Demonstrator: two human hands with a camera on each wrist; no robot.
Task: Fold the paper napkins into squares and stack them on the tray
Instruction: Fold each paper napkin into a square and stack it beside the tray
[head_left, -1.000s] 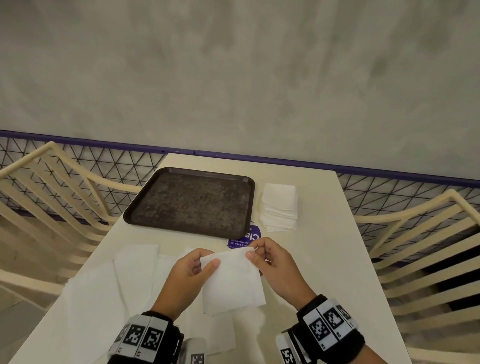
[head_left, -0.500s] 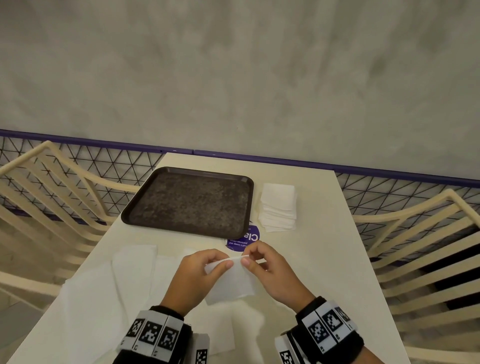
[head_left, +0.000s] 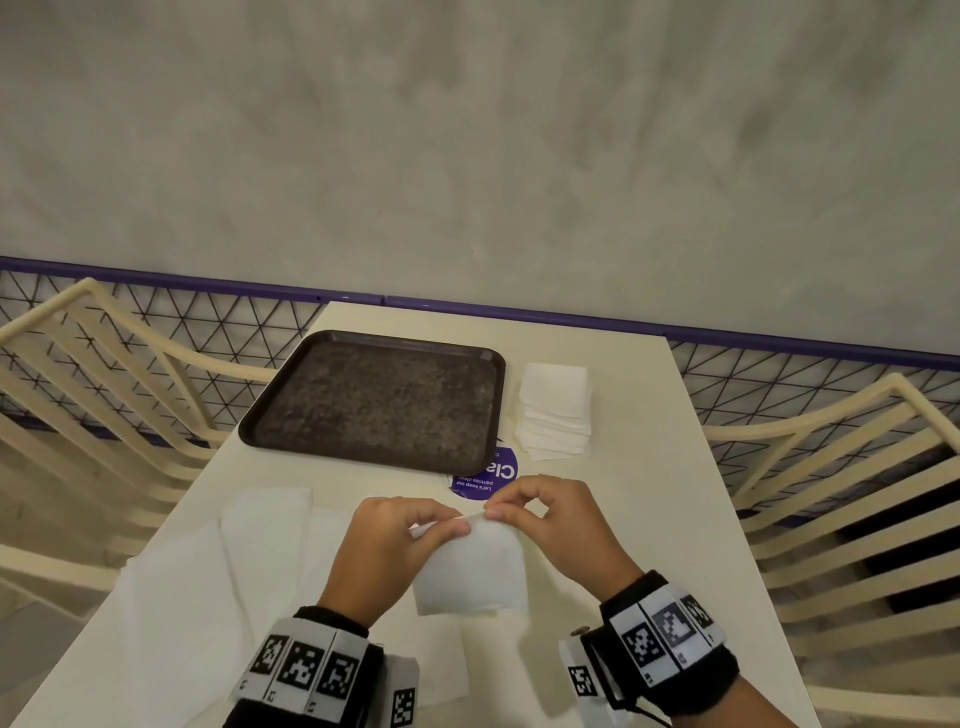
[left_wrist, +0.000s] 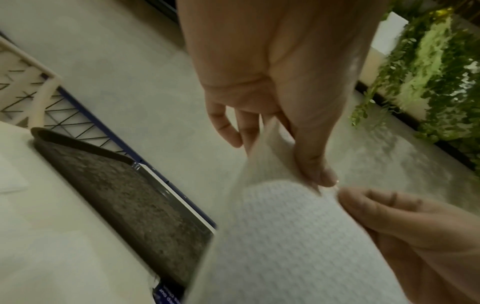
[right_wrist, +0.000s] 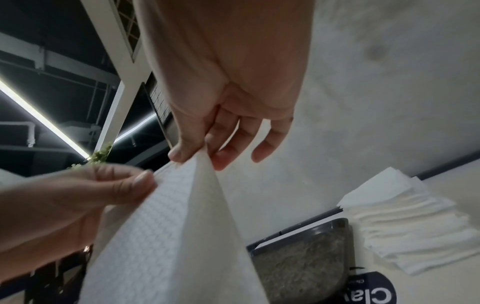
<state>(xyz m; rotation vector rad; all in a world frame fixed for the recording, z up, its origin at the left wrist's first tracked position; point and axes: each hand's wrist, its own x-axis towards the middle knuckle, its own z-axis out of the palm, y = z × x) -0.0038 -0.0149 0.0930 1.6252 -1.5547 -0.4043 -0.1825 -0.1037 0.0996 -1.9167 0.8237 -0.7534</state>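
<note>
A white embossed napkin (head_left: 470, 569), folded over, hangs above the desk's (head_left: 649, 499) near edge, short of the dark tray (head_left: 374, 397). The left hand (head_left: 395, 545) and right hand (head_left: 556, 525) pinch its top edge, thumbs against fingertips, knuckles raised.

A round purple sticker (head_left: 485, 478) on the table (head_left: 649, 519) reads "Cla…" and, smaller, "Let's keep our pantries clean".

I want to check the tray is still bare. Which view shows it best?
The head view: the whole tray shows, with nothing on it. The left wrist view shows a slanted part; the right wrist view only one corner.
</note>
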